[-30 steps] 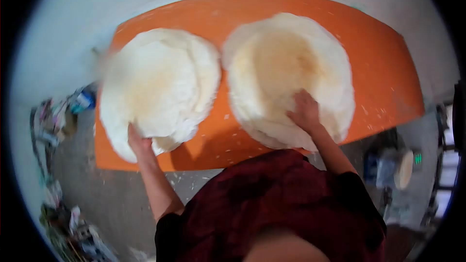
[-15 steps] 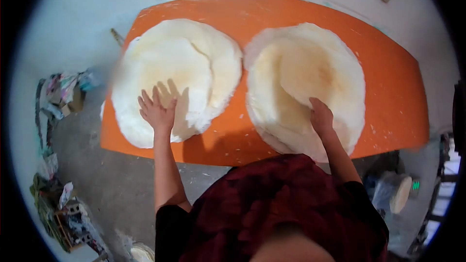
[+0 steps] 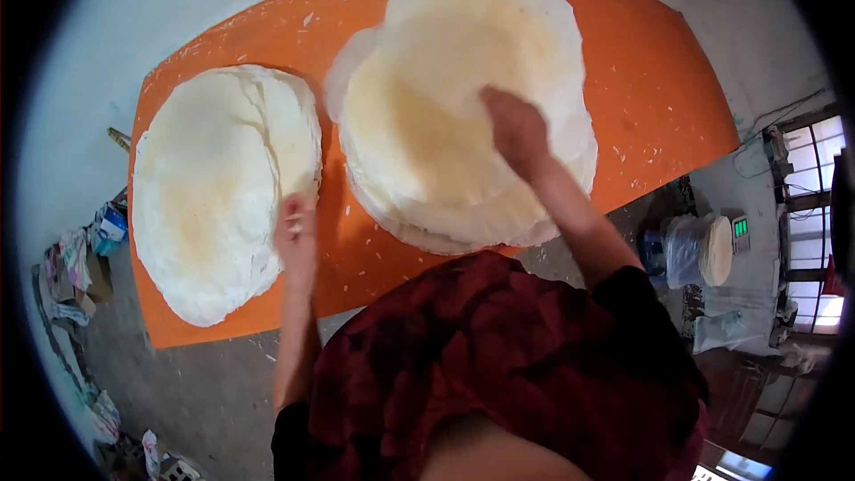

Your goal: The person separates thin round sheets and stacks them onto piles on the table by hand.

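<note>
Two stacks of large, thin, pale round flatbreads lie on an orange tabletop [image 3: 641,80]. My right hand [image 3: 518,132] is closed at the edge of a top flatbread [image 3: 485,18], which reaches past the far side of the right stack [image 3: 445,160]. Browned patches show on that stack. Beside the right edge of the left stack [image 3: 205,187] is my left hand [image 3: 296,227], its fingers curled and smeared by motion. Whether it touches the stack or holds anything, I cannot make out.
White crumbs are scattered over the orange surface. To the right, a round pale stack [image 3: 716,249] stands by a scale with a green display [image 3: 740,236] and a plastic bag [image 3: 684,251]. Clutter and boxes [image 3: 80,276] line the left wall. A barred window [image 3: 815,187] is at the right.
My view has turned toward the right. My right hand has moved forward, and the flatbread at its fingers has shifted toward the far side. My left hand has left the left stack's top, fingers now curled.
</note>
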Motion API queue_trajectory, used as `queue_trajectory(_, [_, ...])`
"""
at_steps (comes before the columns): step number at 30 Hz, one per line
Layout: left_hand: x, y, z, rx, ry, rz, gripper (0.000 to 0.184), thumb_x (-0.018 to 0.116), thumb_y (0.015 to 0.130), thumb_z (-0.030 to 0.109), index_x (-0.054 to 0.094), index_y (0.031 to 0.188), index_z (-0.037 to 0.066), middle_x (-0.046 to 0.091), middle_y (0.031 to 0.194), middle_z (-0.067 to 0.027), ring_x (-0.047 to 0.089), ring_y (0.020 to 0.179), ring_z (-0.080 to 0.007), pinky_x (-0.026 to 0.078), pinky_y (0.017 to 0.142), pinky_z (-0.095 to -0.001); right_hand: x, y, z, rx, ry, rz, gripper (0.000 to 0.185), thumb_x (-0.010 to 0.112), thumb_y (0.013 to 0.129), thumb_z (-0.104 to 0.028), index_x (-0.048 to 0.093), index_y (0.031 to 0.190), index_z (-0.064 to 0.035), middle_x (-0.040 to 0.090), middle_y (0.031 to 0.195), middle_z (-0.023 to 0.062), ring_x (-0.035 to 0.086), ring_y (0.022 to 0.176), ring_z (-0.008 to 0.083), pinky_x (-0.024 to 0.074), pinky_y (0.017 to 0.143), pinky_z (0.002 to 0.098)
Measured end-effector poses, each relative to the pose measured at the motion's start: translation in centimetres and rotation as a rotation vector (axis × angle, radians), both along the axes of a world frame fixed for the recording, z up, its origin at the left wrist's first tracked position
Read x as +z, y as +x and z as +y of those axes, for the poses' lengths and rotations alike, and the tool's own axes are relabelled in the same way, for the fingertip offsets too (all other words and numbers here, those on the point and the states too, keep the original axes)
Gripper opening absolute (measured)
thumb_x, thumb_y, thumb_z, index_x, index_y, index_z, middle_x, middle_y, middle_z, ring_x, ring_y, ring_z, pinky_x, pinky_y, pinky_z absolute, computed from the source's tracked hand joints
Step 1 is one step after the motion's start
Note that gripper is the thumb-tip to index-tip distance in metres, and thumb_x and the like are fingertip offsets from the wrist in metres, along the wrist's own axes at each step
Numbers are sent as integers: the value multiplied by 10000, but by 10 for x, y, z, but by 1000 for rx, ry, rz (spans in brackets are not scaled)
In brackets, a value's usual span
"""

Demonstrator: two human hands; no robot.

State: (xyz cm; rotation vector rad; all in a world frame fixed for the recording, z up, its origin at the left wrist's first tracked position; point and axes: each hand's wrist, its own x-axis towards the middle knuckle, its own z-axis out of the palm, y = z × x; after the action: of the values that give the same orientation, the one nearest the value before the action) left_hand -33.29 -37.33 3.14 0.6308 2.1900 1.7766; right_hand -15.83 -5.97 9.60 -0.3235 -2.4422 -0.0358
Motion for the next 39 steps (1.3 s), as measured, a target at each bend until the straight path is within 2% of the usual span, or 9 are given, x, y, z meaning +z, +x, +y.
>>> queue_trajectory(3, [-10,37,45,-242,350,-859,166,505,835,123,498,978,37,544,950,-101,531,898,-193,435,738,-314,-72,4,-39,-41,-112,-324,339,449,700,-29,522,1031,-47,551,1042,108,532,945,252,429,699,332])
queue_trajectory(6, [-25,54,75,-104,400,-1140,162,501,837,141,485,953,28,535,911,-115,534,860,-216,445,693,-323,-76,16,-62,-23,-171,-289,388,444,694,-18,479,1080,-35,493,1124,114,475,1030,256,411,731,354])
queue_trajectory(18, [-20,39,123,5,227,-1106,269,586,790,205,461,960,38,535,799,-56,544,704,-191,465,572,-334,-65,49,-78,14,-336,-349,424,447,715,-27,426,1138,0,464,1165,137,446,1068,277,387,789,384])
queue_trajectory(21, [-13,47,148,45,352,-1019,338,646,742,228,477,962,34,555,854,-68,552,727,-196,476,588,-349,-66,50,-80,41,-326,-428,432,490,734,-111,422,1149,-10,458,1178,133,425,1095,273,378,811,391])
queue_trajectory(26, [56,26,183,-91,340,-740,297,596,709,59,501,975,-32,571,876,-100,555,751,-193,476,633,-328,-43,71,-75,85,-528,-232,629,621,720,-271,361,1227,-7,403,1235,186,384,1141,321,325,910,401])
queue_trajectory(30, [155,-33,158,-248,480,-657,287,618,687,57,555,949,-41,587,881,-117,569,762,-200,465,685,-302,-21,79,-70,-64,-771,-67,623,641,699,-144,349,1229,5,409,1225,192,422,1105,320,337,925,370])
queue_trajectory(35, [206,-141,17,-260,550,-597,322,627,697,136,563,973,-18,578,965,-114,570,840,-217,462,761,-329,-35,76,-67,-83,-804,-95,567,612,723,-151,367,1216,-18,446,1171,187,475,1020,298,387,868,364])
queue_trajectory(36, [222,-145,-12,-196,542,-506,346,628,698,157,559,998,-1,562,1003,-112,561,868,-211,458,765,-323,-36,74,-68,-54,-795,-132,561,612,721,-150,372,1210,-16,444,1171,195,475,1021,306,388,867,368])
queue_trajectory(39, [196,-183,-129,-80,272,471,420,629,704,201,532,1080,41,520,1084,-112,538,928,-195,452,762,-306,-39,64,-75,1,-716,-231,546,609,716,-151,385,1194,-9,436,1174,221,475,1022,330,390,864,382])
